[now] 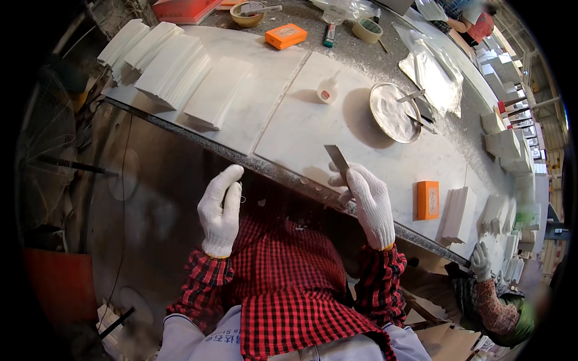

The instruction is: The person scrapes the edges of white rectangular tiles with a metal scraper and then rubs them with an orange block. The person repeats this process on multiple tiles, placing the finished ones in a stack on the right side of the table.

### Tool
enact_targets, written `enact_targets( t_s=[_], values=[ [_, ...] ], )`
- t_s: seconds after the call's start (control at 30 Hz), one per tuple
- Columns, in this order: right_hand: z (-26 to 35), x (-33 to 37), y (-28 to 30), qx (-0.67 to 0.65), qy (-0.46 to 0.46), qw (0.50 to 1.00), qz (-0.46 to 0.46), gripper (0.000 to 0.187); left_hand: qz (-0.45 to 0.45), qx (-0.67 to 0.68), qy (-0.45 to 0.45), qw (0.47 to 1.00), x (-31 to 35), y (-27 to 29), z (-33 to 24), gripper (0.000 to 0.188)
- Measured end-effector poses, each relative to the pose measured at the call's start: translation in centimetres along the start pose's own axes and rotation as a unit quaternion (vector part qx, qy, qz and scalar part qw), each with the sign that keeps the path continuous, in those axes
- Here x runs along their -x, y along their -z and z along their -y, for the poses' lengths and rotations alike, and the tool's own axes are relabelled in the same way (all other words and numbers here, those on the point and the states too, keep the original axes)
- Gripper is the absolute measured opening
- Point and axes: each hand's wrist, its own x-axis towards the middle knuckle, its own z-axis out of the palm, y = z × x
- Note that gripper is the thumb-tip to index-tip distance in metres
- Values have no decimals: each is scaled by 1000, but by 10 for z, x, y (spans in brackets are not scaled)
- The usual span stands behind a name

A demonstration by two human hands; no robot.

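My right hand (373,204), in a white knit glove, is closed on a flat grey metal scraper blade (336,157) that points up over the table's near edge. My left hand (220,210), gloved alike, hangs in front of that edge with nothing visible in it; thumb and fingers are apart. Past the blade, a small white squeeze bottle (328,90) stands on the pale marble slab (301,129). To its right sits a bowl of white powder or paste (392,111), with metal blades resting across its rim.
Stacks of white tiles (171,69) stand at the left. Orange boxes (428,200) lie at right and back, near a tape roll (367,30) and a yellowish bowl (247,13). Clear plastic (430,72) covers the far side. A co-worker's gloved hand (481,262) is at lower right.
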Motion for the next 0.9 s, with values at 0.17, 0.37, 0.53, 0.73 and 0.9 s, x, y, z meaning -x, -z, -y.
enact_targets(
  t_s=[0.17,0.37,0.53,0.73,0.9],
  values=[
    [-1,-18,-27,15,121,991,59,32,107,-220,-40,969,23,-5,25,36],
    [8,-10,-8,31,-28,997,69,38,403,36,190,895,38,-35,-4,59],
    [10,19,24,29,-11,999,-38,42,319,73,80,942,31,-52,-9,41],
    [-10,-5,-21,40,107,989,99,33,209,-18,73,975,13,-26,-11,29],
    [-16,2,-26,35,12,977,209,30,-73,-50,23,996,-21,19,-13,35]
  ],
)
